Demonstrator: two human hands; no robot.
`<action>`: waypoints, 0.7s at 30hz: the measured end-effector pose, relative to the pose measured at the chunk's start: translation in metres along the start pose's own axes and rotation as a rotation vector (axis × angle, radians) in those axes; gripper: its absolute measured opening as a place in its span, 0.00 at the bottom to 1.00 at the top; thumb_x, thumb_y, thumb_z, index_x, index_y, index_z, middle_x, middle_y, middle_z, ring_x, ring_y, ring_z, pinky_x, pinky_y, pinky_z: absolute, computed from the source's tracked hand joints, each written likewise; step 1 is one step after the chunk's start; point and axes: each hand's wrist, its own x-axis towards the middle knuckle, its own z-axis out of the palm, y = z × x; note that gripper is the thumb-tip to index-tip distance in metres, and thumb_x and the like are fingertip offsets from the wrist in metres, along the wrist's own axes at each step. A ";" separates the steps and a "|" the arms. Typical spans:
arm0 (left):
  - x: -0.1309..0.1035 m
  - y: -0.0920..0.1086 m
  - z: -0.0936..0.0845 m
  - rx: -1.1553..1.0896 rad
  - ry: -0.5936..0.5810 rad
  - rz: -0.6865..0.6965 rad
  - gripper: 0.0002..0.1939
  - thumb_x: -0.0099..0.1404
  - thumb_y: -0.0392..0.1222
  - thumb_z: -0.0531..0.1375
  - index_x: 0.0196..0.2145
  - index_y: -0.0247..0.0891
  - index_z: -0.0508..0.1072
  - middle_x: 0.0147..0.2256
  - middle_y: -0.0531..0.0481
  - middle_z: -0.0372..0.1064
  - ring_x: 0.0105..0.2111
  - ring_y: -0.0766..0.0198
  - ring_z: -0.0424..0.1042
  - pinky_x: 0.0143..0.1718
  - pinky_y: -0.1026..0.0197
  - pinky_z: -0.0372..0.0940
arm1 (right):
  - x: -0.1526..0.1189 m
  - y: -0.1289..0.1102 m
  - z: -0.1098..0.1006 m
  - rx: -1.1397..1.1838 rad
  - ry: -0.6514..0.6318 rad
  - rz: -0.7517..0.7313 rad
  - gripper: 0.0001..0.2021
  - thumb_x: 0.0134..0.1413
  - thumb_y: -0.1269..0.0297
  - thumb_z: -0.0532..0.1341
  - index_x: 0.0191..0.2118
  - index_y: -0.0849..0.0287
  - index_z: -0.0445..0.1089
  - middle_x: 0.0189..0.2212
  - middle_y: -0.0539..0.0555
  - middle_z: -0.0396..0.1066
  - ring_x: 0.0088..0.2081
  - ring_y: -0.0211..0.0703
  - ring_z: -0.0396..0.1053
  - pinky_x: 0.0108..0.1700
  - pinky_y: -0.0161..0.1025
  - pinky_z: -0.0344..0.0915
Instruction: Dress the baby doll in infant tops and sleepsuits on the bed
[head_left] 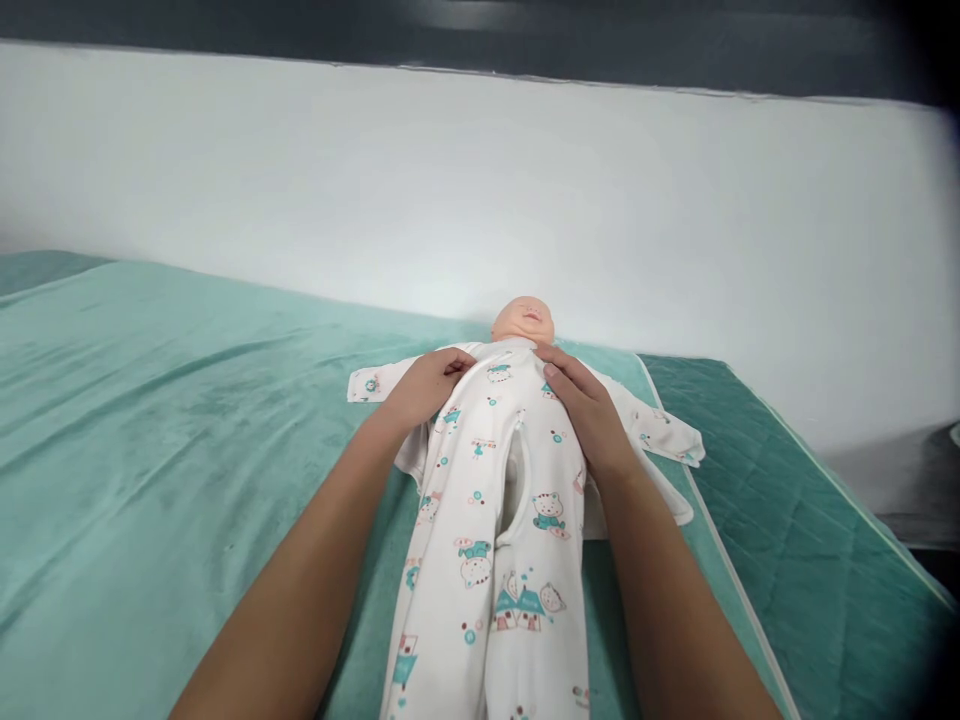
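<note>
Doll's head (523,319) outside patterned clothes (466,475), left grip (429,387) at edge, closure unclear, right grip (589,407) flat, uncurled

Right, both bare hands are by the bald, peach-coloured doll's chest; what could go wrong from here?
1. The white printed fabric trousers reach the chest of the doll, so a pull by the left hand or right hand might bunch cloth under its chin.
2. The long open slit at the crotch might catch a finger.
3. The white printed fabric top spreads wide, so the right forearm could drag it.
</note>
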 end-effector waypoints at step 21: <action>0.008 -0.018 0.011 0.533 0.272 0.019 0.07 0.61 0.36 0.57 0.34 0.42 0.75 0.37 0.48 0.76 0.40 0.55 0.71 0.38 0.56 0.64 | 0.000 0.001 -0.003 -0.047 -0.057 0.011 0.19 0.61 0.50 0.58 0.55 0.45 0.71 0.63 0.47 0.62 0.66 0.46 0.54 0.70 0.52 0.44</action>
